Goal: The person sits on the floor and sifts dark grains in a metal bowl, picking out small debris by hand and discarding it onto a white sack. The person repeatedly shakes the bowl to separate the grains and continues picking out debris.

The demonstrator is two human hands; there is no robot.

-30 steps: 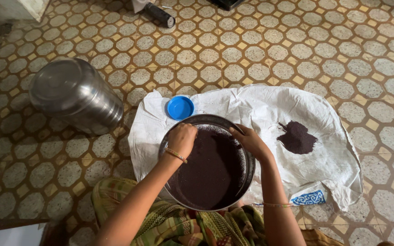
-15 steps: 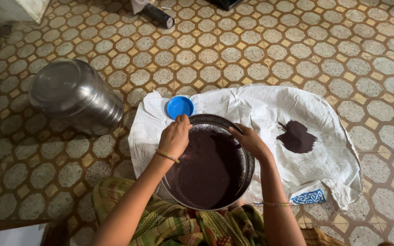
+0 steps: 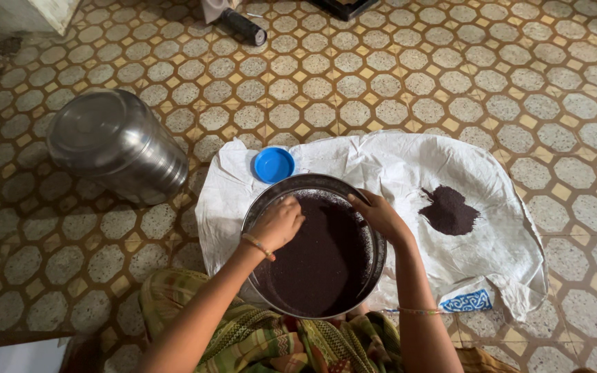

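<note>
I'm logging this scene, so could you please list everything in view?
pan: one, round metal, on the sack before the person, holding dark grain
grain pile: one, dark, on the sack right of the pan
sack: one, white, spread on the floor
lid: one, blue, on the sack beyond the pan
pot: one, steel, on its side, left
floor: tiled, patterned
bangles: one on each wrist
left hand: in the pan, on the grain
right hand: at the pan's far rim
</note>
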